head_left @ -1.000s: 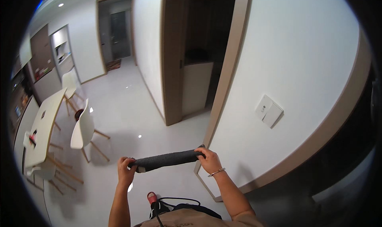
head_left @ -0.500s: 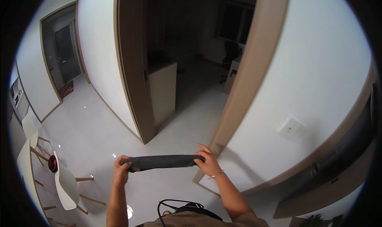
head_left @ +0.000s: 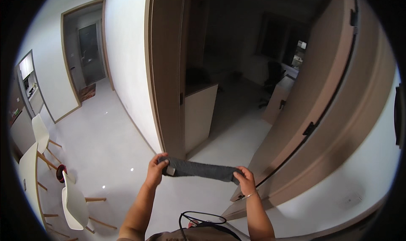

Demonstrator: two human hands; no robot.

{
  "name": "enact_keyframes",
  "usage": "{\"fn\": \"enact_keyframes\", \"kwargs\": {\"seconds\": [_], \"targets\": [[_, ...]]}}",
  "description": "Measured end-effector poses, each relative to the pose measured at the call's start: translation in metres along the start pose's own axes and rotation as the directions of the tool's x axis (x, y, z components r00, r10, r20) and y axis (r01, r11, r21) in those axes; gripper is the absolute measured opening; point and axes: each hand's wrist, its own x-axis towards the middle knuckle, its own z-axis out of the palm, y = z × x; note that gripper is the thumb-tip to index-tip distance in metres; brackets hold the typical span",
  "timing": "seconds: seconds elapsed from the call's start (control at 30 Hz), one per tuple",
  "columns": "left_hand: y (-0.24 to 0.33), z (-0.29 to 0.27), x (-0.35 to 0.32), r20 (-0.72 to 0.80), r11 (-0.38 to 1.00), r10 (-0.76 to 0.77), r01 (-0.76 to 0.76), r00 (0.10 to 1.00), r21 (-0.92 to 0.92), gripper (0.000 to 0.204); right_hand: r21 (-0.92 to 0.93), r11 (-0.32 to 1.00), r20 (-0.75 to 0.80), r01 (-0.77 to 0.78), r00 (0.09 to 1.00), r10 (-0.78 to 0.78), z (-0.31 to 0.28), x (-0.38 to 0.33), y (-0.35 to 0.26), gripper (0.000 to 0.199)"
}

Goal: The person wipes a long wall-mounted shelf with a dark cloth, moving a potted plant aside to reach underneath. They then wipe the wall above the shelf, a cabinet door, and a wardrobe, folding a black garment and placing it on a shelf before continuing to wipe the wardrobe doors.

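Observation:
A long strip of dark grey folded cloth (head_left: 198, 169) is stretched out in front of me at waist height, with a small pale tag near its left end. My left hand (head_left: 156, 170) grips the left end, thumb on top. At the other end, my right hand (head_left: 246, 180) pinches the cloth between thumb and fingers; a thin bracelet is on that wrist. The cloth sags slightly and tilts down toward the right. Below it, a black cord (head_left: 203, 217) loops by my body.
Ahead is a doorway into a dark room with a desk (head_left: 279, 98) and an office chair (head_left: 274, 77). Its brown door (head_left: 308, 93) stands on the right. White chairs (head_left: 75, 205) and a table (head_left: 28, 177) are at the left. A farther door (head_left: 89, 53) ends the corridor.
The view has turned and moved closer to the doorway, bringing the door and hinges into sight. Both hands still hold the cloth, which now slopes down to the right.

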Motion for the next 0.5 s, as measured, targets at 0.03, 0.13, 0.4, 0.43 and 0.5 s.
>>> {"fn": "enact_keyframes", "kwargs": {"seconds": [0.03,0.13,0.4,0.43,0.5], "targets": [[0.011,-0.002,0.017,-0.023,0.999,-0.042,0.042,0.999,0.003,0.029,0.002,1.0,0.008,-0.018,1.0,0.018,0.003,0.023,0.009,0.022],[0.02,-0.013,0.045,-0.028,0.999,-0.011,0.01,1.0,-0.051,0.03,0.045,0.999,0.11,0.022,0.994,-0.027,0.025,0.062,-0.005,0.023],[0.022,-0.032,0.093,-0.078,0.997,0.076,-0.078,0.994,-0.013,0.029,-0.199,0.975,0.19,0.099,0.98,-0.061,0.056,0.125,-0.022,0.025],[0.02,-0.034,0.099,-0.08,0.996,0.075,-0.078,0.994,-0.033,0.028,-0.183,0.981,0.196,0.069,0.98,-0.033,0.057,0.133,-0.016,0.025],[0.018,-0.036,0.102,-0.091,0.997,0.044,-0.049,0.995,-0.055,0.027,-0.163,0.987,0.201,0.004,0.979,0.029,0.055,0.146,-0.003,0.025]]}}
